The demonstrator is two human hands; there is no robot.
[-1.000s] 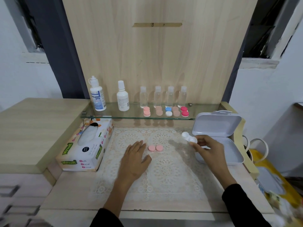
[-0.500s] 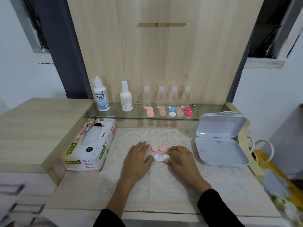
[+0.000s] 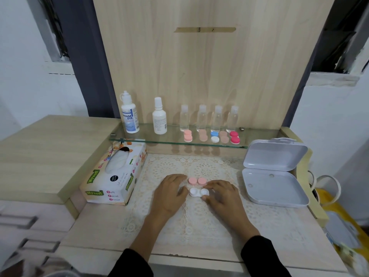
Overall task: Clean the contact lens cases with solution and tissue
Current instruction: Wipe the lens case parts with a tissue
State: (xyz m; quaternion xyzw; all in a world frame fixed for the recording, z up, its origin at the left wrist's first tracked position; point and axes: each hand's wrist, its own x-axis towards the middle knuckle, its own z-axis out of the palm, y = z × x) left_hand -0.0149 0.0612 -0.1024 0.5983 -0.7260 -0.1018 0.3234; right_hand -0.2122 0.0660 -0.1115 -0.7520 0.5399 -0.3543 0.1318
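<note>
White case [image 3: 199, 192] between the fingers [image 3: 215, 185]

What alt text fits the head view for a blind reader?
The right hand grips a white lens case on a lace mat, the left hand touching it, a pink lens case behind. A tissue box stands left, an open grey box right, bottles on a glass shelf behind.

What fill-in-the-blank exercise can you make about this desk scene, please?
1. The white lens case lies ____ the left hand and the right hand.
2. The tissue box lies to the ____ of the lace mat.
3. The lid of the plastic box is ____.
4. On the glass shelf stand ____ small clear bottles.
Missing words: between, left, open, four.
</note>
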